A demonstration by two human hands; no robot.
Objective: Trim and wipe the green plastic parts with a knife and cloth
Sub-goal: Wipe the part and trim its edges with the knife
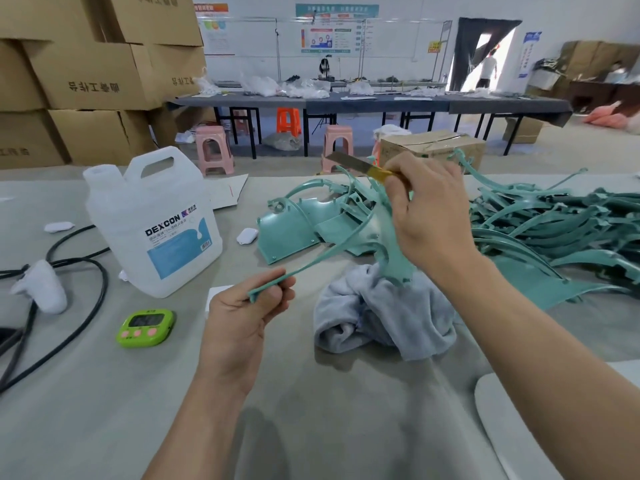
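Our left hand (242, 317) pinches the thin tip of a green plastic part (396, 268) between thumb and curled fingers, palm turned toward us, forearm reaching up from the near edge of the desk (311, 410). Our right hand (426, 216) is raised higher, its fingers curled around the yellow handle of a knife (349, 163) whose bare blade points up and to the left. The part is matte teal: a slim curved arm rises from the left hand toward the right, then widens into a ribbed body that hangs down to a crumpled grey cloth (381, 317) on the desk. Behind lie flat teal panels (291, 233), and to the right a tangled pile of green parts (554, 230). To the left stand a white DEXCON jug (156, 220), a green timer (145, 327) and black cables (86, 271).
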